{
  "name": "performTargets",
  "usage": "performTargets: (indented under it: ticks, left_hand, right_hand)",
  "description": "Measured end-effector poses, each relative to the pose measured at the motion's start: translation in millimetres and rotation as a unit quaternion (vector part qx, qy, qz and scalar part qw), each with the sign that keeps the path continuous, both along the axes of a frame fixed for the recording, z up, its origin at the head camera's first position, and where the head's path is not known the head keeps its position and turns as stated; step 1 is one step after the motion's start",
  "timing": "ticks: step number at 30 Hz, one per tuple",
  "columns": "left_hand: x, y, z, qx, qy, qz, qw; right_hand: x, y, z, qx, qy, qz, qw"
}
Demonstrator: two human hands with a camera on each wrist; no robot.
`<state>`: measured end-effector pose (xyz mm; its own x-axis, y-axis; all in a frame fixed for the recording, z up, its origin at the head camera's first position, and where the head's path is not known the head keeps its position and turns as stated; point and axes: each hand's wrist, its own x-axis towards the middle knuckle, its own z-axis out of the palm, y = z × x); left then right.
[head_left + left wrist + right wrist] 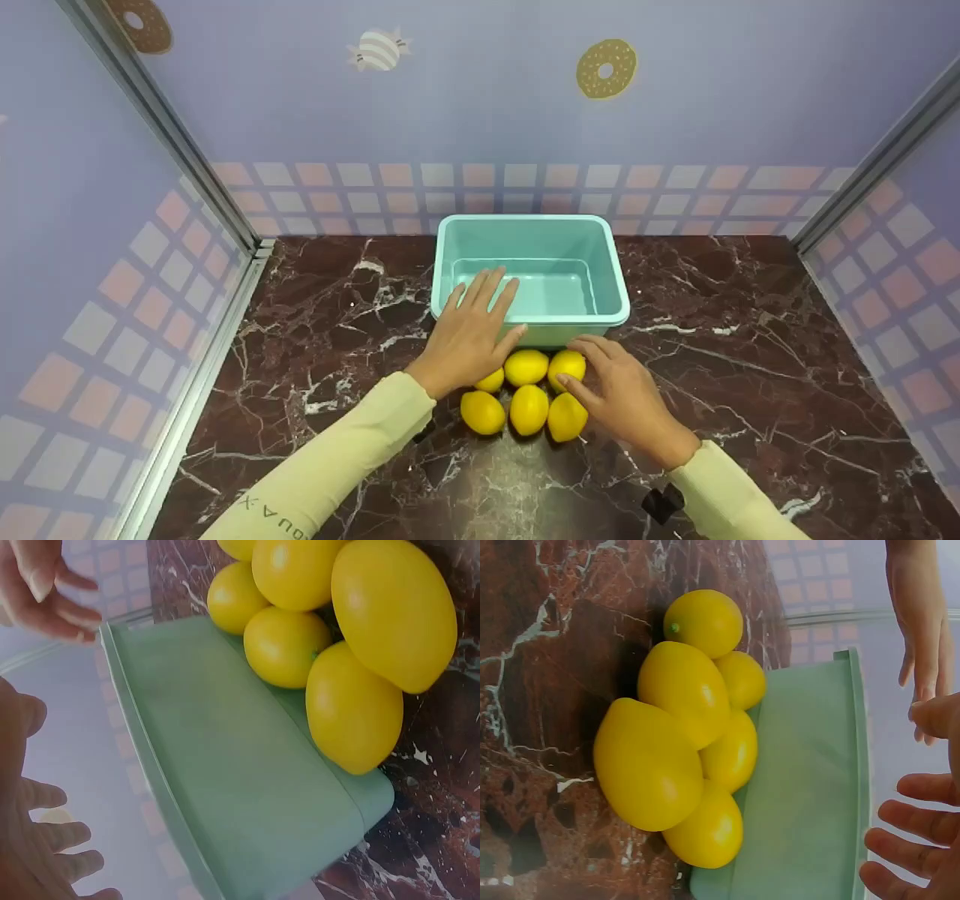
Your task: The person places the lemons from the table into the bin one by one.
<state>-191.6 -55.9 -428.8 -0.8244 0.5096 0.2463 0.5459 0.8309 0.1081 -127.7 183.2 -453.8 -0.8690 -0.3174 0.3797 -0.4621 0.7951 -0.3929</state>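
Observation:
Several yellow lemons (pixel 529 410) lie on the marbled table in two short rows, close against the near side of a light green plastic basin (pixel 531 321). My left hand (pixel 465 339) hovers above the basin's near left rim with its fingers spread, partly hiding a lemon (pixel 491 381) in the back row. Over at the right end of the lemons is my right hand (pixel 628 391), its fingers loosely bent beside the back right lemon (pixel 566 367). In the right wrist view its fingers (pixel 915 821) are apart from the lemons and grasp nothing. Inside, the basin holds nothing visible.
Dark red marbled tabletop (pixel 750 375) extends on both sides of the basin. A patterned back wall (pixel 480 112) stands right behind it, and side panels with metal frame strips (pixel 191 382) border the table.

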Motion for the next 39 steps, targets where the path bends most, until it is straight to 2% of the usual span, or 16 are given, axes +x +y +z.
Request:
performTargets:
  ticks: [8, 15, 23, 29, 39]
  left_hand:
    - [-12.9, -5.9, -2.5, 0.043, -0.001, 0.021, 0.9989]
    - [-25.3, -11.2, -5.8, 0.056, 0.000, 0.038, 0.9977]
    - [-36.5, -14.6, -10.9, 0.045, -0.007, 0.063, 0.9970]
    - [-40.4, -16.2, -11.6, 0.046, -0.017, 0.069, 0.9964]
    - [-49.7, -19.9, -18.7, 0.035, -0.010, 0.082, 0.9959]
  right_hand:
    - [3.8, -1, -10.5, 0.003, -0.023, -0.012, 0.9997]
    - [6.6, -1, -23.5, 0.018, -0.036, -0.022, 0.9990]
    - [10.6, -2, -35.4, 0.023, -0.043, -0.027, 0.9984]
    - [14.3, -3, -42.9, 0.030, -0.056, -0.028, 0.9976]
    - [16.9, -5, -52.1, 0.039, -0.072, -0.035, 0.9960]
